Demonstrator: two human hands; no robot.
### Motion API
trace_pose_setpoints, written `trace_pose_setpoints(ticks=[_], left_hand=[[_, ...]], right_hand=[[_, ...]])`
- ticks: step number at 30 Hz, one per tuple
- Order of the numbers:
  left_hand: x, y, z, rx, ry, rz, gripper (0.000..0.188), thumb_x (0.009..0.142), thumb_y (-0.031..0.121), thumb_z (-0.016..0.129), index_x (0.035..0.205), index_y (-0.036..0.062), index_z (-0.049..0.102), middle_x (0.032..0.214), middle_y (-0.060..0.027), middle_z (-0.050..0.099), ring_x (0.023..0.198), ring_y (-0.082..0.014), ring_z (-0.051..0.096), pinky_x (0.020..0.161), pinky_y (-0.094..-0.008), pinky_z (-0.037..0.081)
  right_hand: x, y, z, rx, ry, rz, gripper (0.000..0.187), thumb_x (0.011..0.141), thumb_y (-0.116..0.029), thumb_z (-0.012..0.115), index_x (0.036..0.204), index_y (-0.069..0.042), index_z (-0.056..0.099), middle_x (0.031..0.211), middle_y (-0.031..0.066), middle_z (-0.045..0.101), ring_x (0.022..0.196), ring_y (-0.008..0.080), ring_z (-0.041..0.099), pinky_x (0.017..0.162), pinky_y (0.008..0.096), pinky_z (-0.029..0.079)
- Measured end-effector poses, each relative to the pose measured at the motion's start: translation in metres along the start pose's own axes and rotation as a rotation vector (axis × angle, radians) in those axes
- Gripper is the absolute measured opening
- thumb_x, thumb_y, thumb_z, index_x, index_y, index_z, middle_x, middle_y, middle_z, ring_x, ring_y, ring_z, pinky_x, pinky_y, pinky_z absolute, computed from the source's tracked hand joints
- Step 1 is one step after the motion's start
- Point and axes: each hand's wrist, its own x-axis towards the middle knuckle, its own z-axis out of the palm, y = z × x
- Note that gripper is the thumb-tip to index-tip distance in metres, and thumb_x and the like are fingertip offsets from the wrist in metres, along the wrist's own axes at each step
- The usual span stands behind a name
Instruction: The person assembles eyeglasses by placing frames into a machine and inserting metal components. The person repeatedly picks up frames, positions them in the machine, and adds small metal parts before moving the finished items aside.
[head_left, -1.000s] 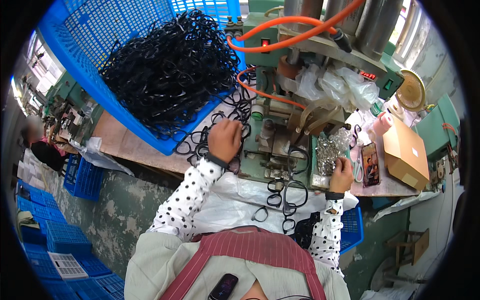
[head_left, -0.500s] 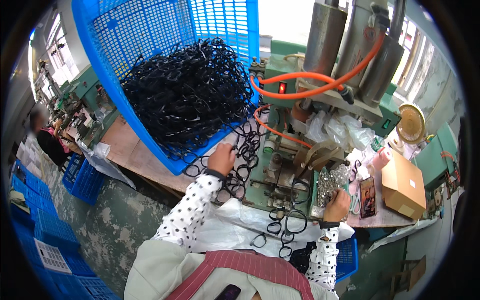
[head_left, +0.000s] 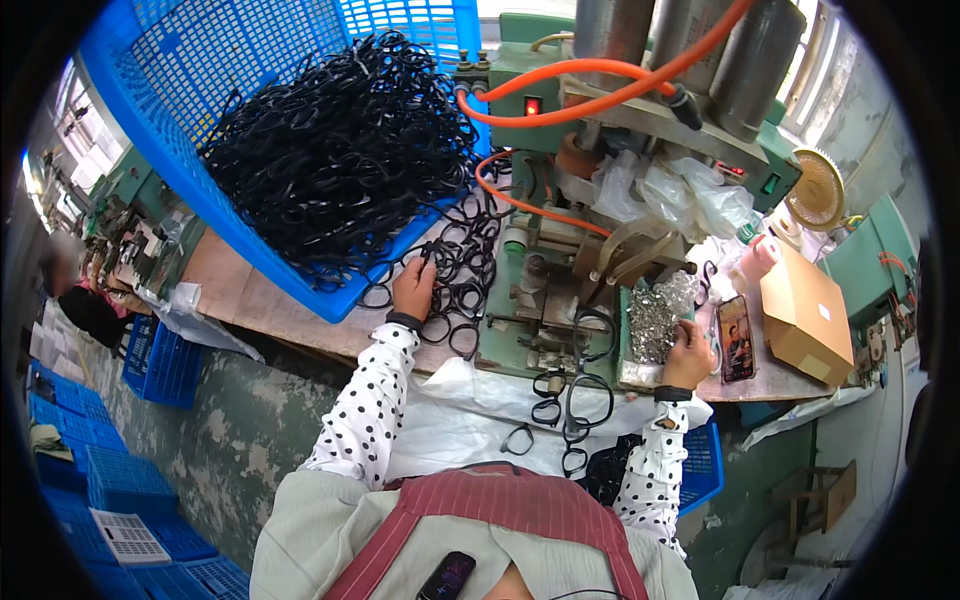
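Observation:
My left hand (head_left: 413,288) is over the loose black eyeglass frames (head_left: 466,262) beside the big basket. Its fingers are curled, and their tips close on a dark frame among the others. At the metal-parts tray (head_left: 640,380), my right hand (head_left: 689,356) has its fingers bent together at the right side of the small shiny metal pieces (head_left: 655,325). Whatever lies between those fingertips is hidden. More black frames (head_left: 590,400) hang or lie at the front of the green machine (head_left: 505,340), on and above a white sheet (head_left: 450,400).
A blue basket (head_left: 240,255) heaped with black frames stands at the left. Orange hoses (head_left: 570,68) loop across the machine. On the right are a phone (head_left: 737,340) and a cardboard box (head_left: 805,320). A co-worker (head_left: 85,310) sits far left near stacked blue crates (head_left: 130,480).
The whole view has shifted, so the bench appears higher up. My right hand has moved slightly rightward over the metal pieces. My left hand stays by the loose frames.

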Motion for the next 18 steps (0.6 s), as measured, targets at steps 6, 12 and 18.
trace_pose_setpoints(ticks=[6, 12, 18], left_hand=[[-0.008, 0.042, -0.002, -0.153, 0.066, -0.052, 0.015, 0.098, 0.018, 0.054, 0.093, 0.0041, 0.054, 0.076, 0.0013, 0.056, 0.066, -0.0070, 0.056, 0.058, -0.0218, 0.043], [-0.038, 0.142, 0.003, -0.162, 0.060, 0.118, 0.018, 0.097, 0.014, 0.054, 0.108, 0.0009, 0.058, 0.083, -0.0052, 0.065, 0.067, -0.0106, 0.059, 0.064, -0.0239, 0.047], [-0.050, 0.223, 0.010, -0.246, -0.048, 0.415, 0.019, 0.097, 0.015, 0.055, 0.107, -0.0001, 0.060, 0.088, -0.0090, 0.065, 0.072, -0.0146, 0.061, 0.067, -0.0258, 0.048]], right_hand=[[0.000, -0.019, -0.004, 0.075, 0.064, -0.086, 0.010, 0.076, -0.016, 0.072, 0.084, -0.020, 0.070, 0.081, 0.0010, 0.069, 0.081, 0.0243, 0.060, 0.076, 0.0379, 0.043], [0.000, -0.096, -0.022, 0.771, -0.142, 0.123, 0.010, 0.080, -0.002, 0.068, 0.089, -0.006, 0.071, 0.082, 0.0048, 0.069, 0.077, 0.0160, 0.061, 0.070, 0.0281, 0.047], [-0.007, -0.166, -0.071, 1.127, -0.331, 0.174, 0.015, 0.079, 0.001, 0.069, 0.094, 0.001, 0.073, 0.082, 0.0037, 0.068, 0.071, 0.0071, 0.058, 0.065, 0.0204, 0.044]])
